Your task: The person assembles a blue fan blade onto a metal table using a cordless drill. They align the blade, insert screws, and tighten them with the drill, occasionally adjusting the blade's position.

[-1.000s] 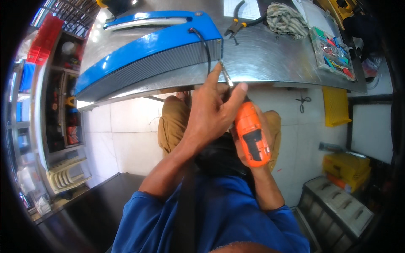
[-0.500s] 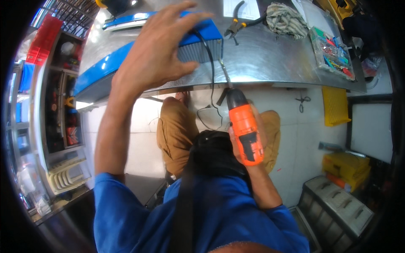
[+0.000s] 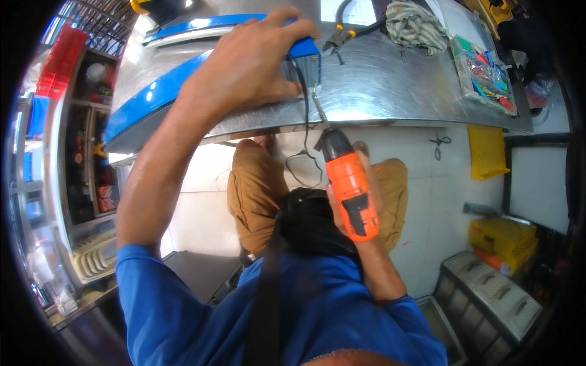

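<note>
My left hand (image 3: 244,67) lies over the right end of a long blue metal casing (image 3: 152,91) on the steel workbench. Its thumb is on the near side and its fingers are on the far side, gripping that end. Wrapped round an orange and black cordless drill (image 3: 348,183) is my right hand (image 3: 373,189), mostly hidden beneath the tool. The long drill bit (image 3: 319,107) points up to the casing's near right corner; whether it touches cannot be told. A black cable (image 3: 307,116) runs down from the casing past the bench edge.
Cutting pliers (image 3: 342,36) and a small screw (image 3: 340,59) lie beyond the casing's right end. Further right are a bundled striped cloth (image 3: 415,27) and a parts organizer (image 3: 482,76). A blue strip (image 3: 207,24) lies behind the casing. Red bins (image 3: 61,67) stand on the left.
My left hand has come down onto the casing's end and closed round it, moving slightly right. The drill has shifted a little left.
</note>
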The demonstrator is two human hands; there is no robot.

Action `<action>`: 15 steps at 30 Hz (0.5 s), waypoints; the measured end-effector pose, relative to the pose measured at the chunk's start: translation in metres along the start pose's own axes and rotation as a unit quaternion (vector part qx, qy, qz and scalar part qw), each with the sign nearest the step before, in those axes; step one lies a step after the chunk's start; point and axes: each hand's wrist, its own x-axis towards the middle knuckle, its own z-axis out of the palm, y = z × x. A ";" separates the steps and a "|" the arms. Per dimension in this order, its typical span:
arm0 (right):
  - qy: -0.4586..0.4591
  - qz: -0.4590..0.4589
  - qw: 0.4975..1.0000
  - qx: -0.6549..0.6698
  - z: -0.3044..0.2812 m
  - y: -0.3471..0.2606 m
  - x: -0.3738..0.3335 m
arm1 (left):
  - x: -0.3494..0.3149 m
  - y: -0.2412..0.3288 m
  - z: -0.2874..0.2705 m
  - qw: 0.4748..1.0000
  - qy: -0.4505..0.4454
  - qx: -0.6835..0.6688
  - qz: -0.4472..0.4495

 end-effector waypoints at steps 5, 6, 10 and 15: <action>-0.004 0.003 1.000 0.000 -0.003 0.003 -0.001 | 0.006 0.011 0.002 0.999 -0.013 -0.004 -0.038; -0.004 -0.003 1.000 -0.005 -0.004 0.004 0.000 | 0.006 0.012 0.003 0.999 -0.006 -0.003 -0.038; -0.005 0.001 1.000 0.024 -0.005 0.004 0.001 | 0.006 0.009 0.006 1.000 -0.003 -0.002 -0.024; 0.006 -0.006 0.998 0.055 -0.004 0.007 0.004 | 0.006 0.009 0.005 1.000 -0.007 0.006 -0.021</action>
